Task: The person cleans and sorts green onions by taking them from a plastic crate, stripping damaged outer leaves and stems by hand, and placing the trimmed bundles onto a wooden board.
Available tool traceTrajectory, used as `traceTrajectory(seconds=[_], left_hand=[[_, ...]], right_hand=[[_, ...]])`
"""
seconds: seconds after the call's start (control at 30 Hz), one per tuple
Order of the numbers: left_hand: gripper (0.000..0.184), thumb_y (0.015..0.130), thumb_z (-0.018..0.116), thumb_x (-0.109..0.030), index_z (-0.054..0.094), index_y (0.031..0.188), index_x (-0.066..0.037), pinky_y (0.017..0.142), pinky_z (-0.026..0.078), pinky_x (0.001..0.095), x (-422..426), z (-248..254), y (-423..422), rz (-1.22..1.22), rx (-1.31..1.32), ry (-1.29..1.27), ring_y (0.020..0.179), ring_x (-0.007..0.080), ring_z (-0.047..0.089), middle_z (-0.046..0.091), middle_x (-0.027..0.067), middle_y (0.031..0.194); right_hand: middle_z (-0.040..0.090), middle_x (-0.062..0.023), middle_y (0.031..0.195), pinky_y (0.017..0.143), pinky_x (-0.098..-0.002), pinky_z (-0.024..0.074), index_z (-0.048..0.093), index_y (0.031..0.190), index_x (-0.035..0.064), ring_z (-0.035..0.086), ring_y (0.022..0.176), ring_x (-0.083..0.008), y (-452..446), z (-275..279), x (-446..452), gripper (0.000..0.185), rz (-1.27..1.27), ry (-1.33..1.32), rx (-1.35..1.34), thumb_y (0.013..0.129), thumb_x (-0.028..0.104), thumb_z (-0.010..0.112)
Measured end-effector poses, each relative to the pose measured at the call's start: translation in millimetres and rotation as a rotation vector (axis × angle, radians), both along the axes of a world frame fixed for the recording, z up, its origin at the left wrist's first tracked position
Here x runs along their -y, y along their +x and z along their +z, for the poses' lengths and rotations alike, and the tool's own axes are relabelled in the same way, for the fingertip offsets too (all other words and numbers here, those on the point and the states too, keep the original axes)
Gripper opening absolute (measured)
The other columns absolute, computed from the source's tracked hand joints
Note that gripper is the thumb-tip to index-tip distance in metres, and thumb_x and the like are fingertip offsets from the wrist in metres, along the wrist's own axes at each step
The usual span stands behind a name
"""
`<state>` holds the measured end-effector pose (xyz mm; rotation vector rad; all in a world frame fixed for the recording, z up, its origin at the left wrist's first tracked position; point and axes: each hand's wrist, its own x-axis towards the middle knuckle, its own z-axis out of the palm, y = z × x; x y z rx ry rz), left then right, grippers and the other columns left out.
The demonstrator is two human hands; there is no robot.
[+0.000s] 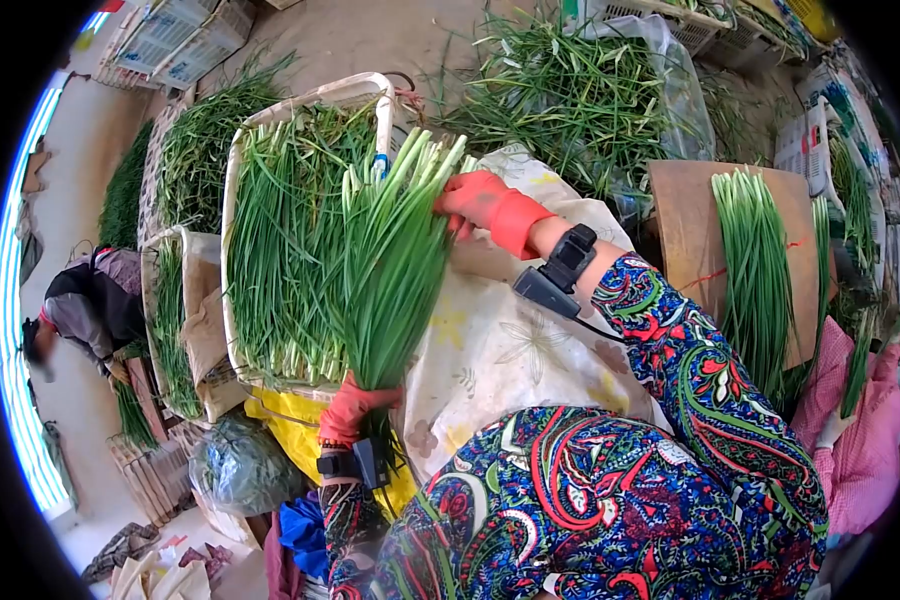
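A large bunch of long green stalks with pale ends [395, 240] stands out over the right side of a white crate [232, 215] full of similar stalks. My left hand [358, 408], in a red glove, is wrapped round the bunch's lower, leafy end. Near the pale ends, at the bunch's upper right, is my right hand [475, 205], also red-gloved, its fingers curled in; what they hold, if anything, is hidden. A pale flowered cloth [520, 330] lies under my right forearm.
A brown board [685, 215] on the right bears a bundle of stalks [755, 270]. Loose greens [570, 100] are heaped at the top. One person [100, 300] bends at the far left; another, in pink [870, 430], holds stalks at the right. A yellow sack [295, 430] lies below the crate.
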<state>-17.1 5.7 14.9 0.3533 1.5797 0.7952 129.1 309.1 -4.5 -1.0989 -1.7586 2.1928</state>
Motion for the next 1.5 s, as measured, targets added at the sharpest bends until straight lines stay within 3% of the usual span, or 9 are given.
traceTrajectory(seconds=[0.4, 0.53, 0.63, 0.77, 0.83, 1.07, 1.23, 1.4, 1.5], left_hand=[[0.029, 0.065, 0.071, -0.002, 0.06, 0.092, -0.002, 0.056, 0.046, 0.0264, 5.3, -12.3, -9.7, -0.03, 0.003, -0.033, 0.061, 0.0145, 0.058, 0.062, 0.0056, 0.077], [0.028, 0.066, 0.07, 0.0, 0.06, 0.091, -0.002, 0.056, 0.046, 0.0263, 6.5, -19.1, -13.7, -0.04, -0.005, -0.054, 0.061, 0.0146, 0.057, 0.061, 0.0049, 0.076], [0.027, 0.067, 0.069, 0.002, 0.059, 0.092, -0.002, 0.057, 0.046, 0.0263, 2.9, -14.6, -10.3, -0.031, 0.006, -0.018, 0.062, 0.0145, 0.057, 0.061, 0.0042, 0.077], [0.032, 0.067, 0.068, 0.004, 0.059, 0.097, -0.002, 0.058, 0.047, 0.0267, 5.8, -14.2, -10.3, -0.017, 0.034, 0.023, 0.064, 0.0137, 0.057, 0.061, 0.0034, 0.081], [0.035, 0.067, 0.068, 0.005, 0.058, 0.1, -0.003, 0.06, 0.047, 0.0269, 4.8, -16.8, -11.3, -0.019, 0.044, 0.03, 0.067, 0.0134, 0.057, 0.062, 0.0033, 0.084], [0.043, 0.066, 0.068, 0.004, 0.055, 0.106, -0.004, 0.063, 0.048, 0.0271, 12.5, -18.6, -12.6, -0.039, -0.119, 0.066, 0.073, 0.0129, 0.058, 0.062, 0.003, 0.088], [0.045, 0.067, 0.067, 0.001, 0.05, 0.109, -0.005, 0.064, 0.048, 0.0263, 18.8, -23.7, -21.2, 0.017, -0.174, 0.049, 0.071, 0.0123, 0.058, 0.06, 0.0023, 0.083], [0.058, 0.066, 0.07, -0.005, 0.045, 0.118, -0.004, 0.071, 0.047, 0.0273, 17.5, -25.4, -22.0, -0.063, -0.331, 0.018, 0.082, 0.0117, 0.054, 0.059, 0.0044, 0.095], [0.059, 0.067, 0.07, -0.006, 0.044, 0.12, -0.004, 0.074, 0.046, 0.027, 20.1, -34.0, -26.3, -0.085, -0.321, 0.05, 0.083, 0.012, 0.054, 0.059, 0.0041, 0.095]], right_hand=[[0.058, -0.018, 0.077, 0.065, -0.0421, 0.0469, 0.058, 0.077, 0.0058, 0.058, 0.074, -0.0344, 77.9, -5.1, -181.6, 0.016, -0.036, 1.681, 0.32, 0.078, 0.014, 0.045], [0.057, -0.0201, 0.104, 0.08, -0.0375, 0.044, 0.051, 0.11, 0.0035, 0.055, 0.096, -0.0337, 122.1, 13.3, -199.1, 0.042, -0.369, 1.119, 0.631, 0.078, 0.03, 0.052], [0.055, -0.0109, 0.115, 0.091, -0.0275, 0.0381, 0.048, 0.122, 0.0101, 0.051, 0.105, -0.0188, 95.7, 6.0, -139.7, 0.047, -0.019, 0.837, 0.131, 0.082, 0.032, 0.057], [0.05, -0.0124, 0.12, 0.095, -0.0282, 0.032, 0.034, 0.132, 0.0105, 0.041, 0.116, -0.0186, 54.8, 5.2, -60.9, 0.066, 0.025, 0.628, 0.084, 0.076, 0.03, 0.062], [0.057, -0.0088, 0.111, 0.089, -0.027, 0.0367, 0.045, 0.125, 0.0091, 0.048, 0.104, -0.0153, 34.6, -40.6, -77.1, 0.058, 0.084, 0.329, -0.033, 0.073, 0.028, 0.065], [0.064, -0.008, 0.079, 0.071, -0.0329, 0.0442, 0.064, 0.089, 0.0066, 0.057, 0.075, -0.0192, 21.0, -2.9, -62.8, 0.021, 0.219, 0.65, 0.09, 0.074, 0.021, 0.06], [0.061, 0.0009, 0.073, 0.06, -0.0205, 0.0401, 0.064, 0.096, 0.0105, 0.053, 0.063, -0.0081, 59.9, 12.0, -126.7, 0.022, -0.327, 0.22, -0.241, 0.079, 0.021, 0.054], [0.057, -0.0007, 0.102, 0.077, -0.0267, 0.0356, 0.057, 0.108, 0.0101, 0.048, 0.096, -0.0119, 95.8, 20.1, -162.8, 0.041, -0.496, 0.155, -0.031, 0.074, 0.034, 0.06], [0.009, -0.0064, 0.146, 0.1, -0.0381, 0.0246, 0.011, 0.139, 0.0072, 0.014, 0.132, -0.0198, 75.5, 40.7, -89.3, 0.102, 0.088, 0.087, 0.047, 0.065, 0.05, 0.066]])
